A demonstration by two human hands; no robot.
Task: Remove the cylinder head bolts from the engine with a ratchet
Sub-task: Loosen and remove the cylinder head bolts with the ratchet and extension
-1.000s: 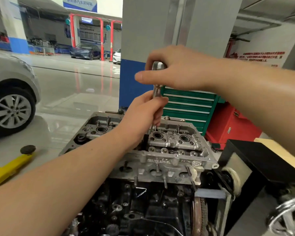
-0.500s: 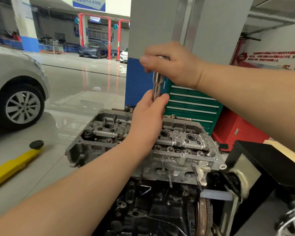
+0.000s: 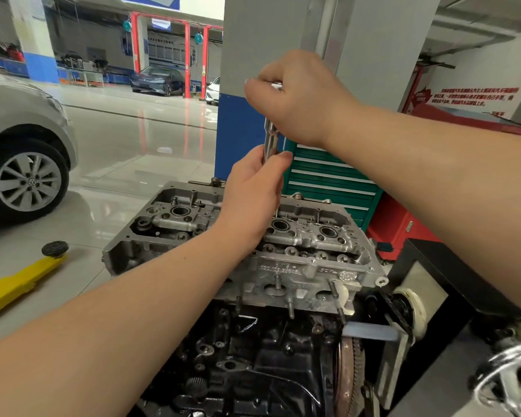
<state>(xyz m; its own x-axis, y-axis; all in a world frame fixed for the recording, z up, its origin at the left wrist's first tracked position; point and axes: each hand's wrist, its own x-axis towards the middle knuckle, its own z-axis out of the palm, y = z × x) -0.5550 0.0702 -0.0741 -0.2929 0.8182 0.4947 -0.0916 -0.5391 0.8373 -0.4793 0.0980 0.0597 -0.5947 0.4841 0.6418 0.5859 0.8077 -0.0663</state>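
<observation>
My left hand (image 3: 253, 194) and right hand (image 3: 298, 97) are bare, without gloves, rings or watch, and both forearms above the cylinder head (image 3: 313, 251) are uncovered, no sleeves showing.

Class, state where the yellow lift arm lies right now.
In the head view, the yellow lift arm lies on the floor at lower left, left of the cylinder head.

Single head view, looking forward-down, close over engine (image 3: 253, 266).

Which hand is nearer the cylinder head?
Left. The left hand grips the ratchet extension low, just above the cylinder head; the right hand holds its top, higher up.
</observation>
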